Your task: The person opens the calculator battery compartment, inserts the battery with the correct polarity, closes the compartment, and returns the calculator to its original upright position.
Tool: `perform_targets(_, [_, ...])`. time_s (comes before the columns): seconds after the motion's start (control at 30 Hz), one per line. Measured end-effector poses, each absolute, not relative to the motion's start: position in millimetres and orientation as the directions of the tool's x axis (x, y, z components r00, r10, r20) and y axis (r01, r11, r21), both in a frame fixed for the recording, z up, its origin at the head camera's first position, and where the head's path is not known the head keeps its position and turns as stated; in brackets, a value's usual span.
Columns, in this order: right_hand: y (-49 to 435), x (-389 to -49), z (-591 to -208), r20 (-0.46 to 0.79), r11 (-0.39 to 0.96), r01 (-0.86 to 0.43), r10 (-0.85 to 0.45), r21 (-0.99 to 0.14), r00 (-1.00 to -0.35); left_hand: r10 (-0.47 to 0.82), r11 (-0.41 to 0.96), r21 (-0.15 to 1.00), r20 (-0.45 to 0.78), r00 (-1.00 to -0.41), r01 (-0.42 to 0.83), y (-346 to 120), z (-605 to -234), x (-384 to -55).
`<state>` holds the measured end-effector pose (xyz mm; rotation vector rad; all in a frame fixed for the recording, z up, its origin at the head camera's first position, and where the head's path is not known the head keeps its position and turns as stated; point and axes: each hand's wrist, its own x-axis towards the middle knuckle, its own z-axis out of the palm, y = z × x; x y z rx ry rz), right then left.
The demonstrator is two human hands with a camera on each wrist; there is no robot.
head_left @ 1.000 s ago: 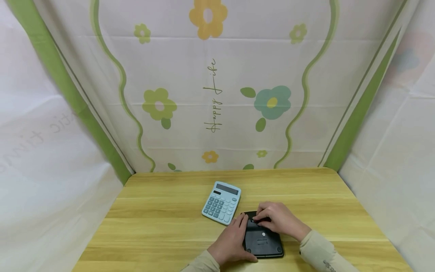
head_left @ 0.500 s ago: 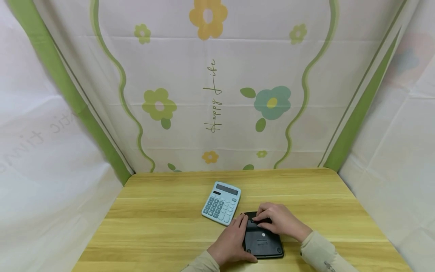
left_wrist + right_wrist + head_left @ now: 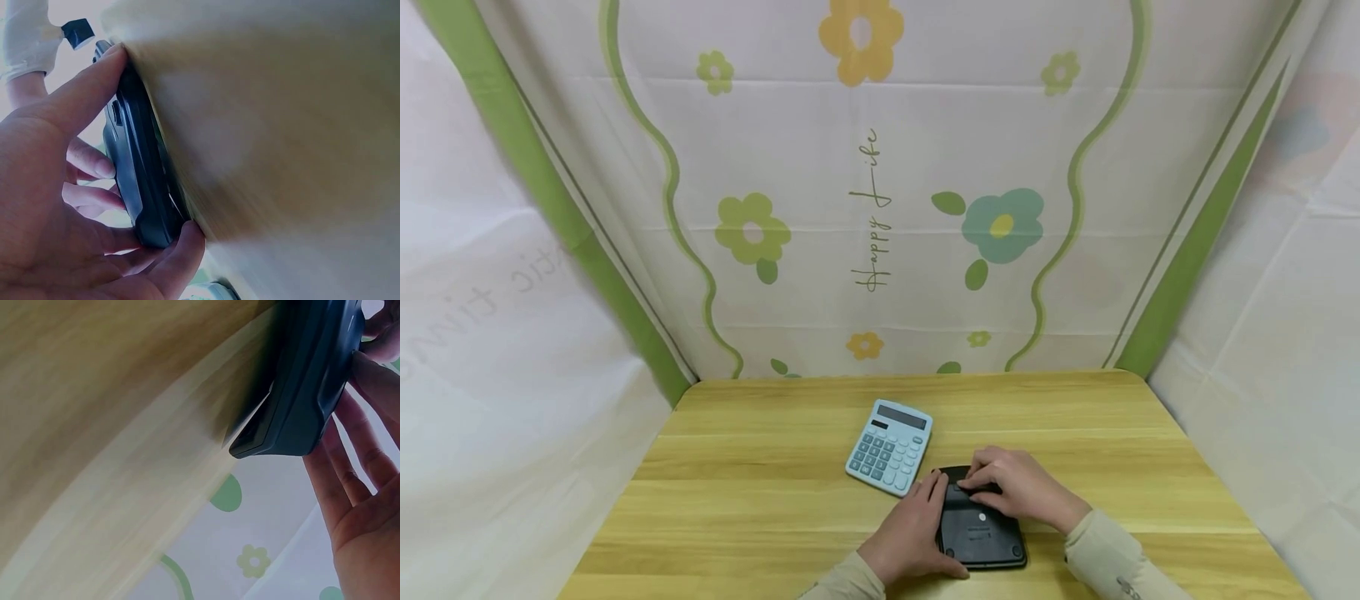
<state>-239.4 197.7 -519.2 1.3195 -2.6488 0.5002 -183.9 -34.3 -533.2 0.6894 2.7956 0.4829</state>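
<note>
A black calculator (image 3: 981, 537) lies face down on the wooden table, its back with round feet and a small label turned up. My left hand (image 3: 908, 527) grips its left side, fingers towards the far end and thumb (image 3: 94, 87) at the near edge. My right hand (image 3: 1017, 483) bends over the far part of the back, with fingertips and thumb set on it near a small recess. What lies under those fingertips is hidden. In the right wrist view, my right hand's fingers (image 3: 334, 478) reach past the thick far end of the calculator (image 3: 300, 394).
A light blue calculator (image 3: 889, 448) lies face up just beyond the black one, to its left. The wooden table (image 3: 737, 492) meets a hanging flowered cloth (image 3: 910, 300) at the back. White cloth (image 3: 1262, 333) also hangs at both sides.
</note>
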Motion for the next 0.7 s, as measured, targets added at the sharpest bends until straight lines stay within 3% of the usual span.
perform_targets(0.7, [196.7,-241.5,-519.4,0.254,0.569,-0.802,-0.761,-0.183,-0.598,0.485,0.833,0.372,-0.132,-0.865,0.41,-35.1,-532.7,-183.1])
